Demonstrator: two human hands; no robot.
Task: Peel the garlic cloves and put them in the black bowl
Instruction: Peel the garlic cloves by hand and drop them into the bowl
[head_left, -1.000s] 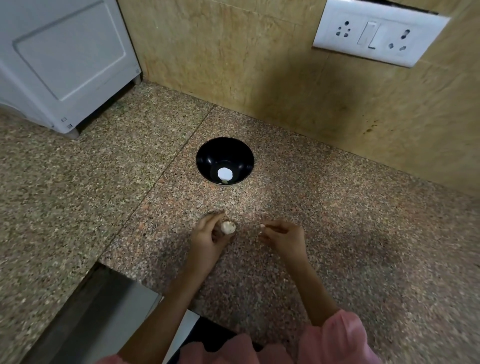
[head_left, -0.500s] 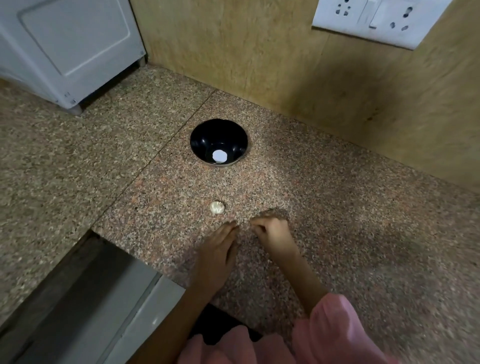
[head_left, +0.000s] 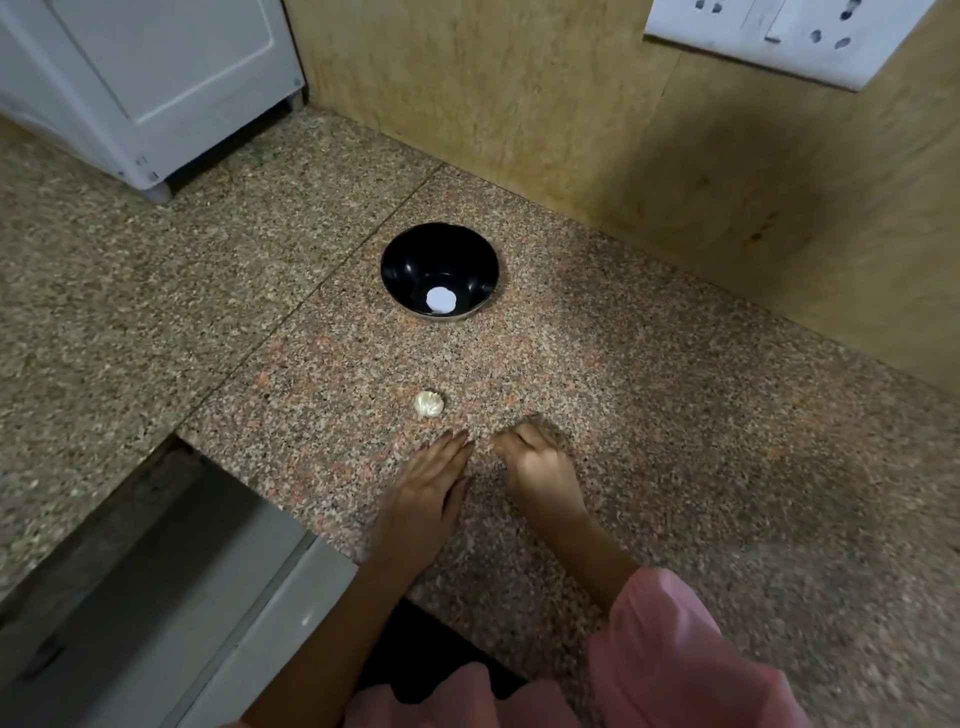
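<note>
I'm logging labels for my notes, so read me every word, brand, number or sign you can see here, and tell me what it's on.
No text can be read anywhere in this view.
White disc in the bowl: blank, no print visible.
Socket plate on the wall: blurred, no markings legible.
White appliance: no label legible.
</note>
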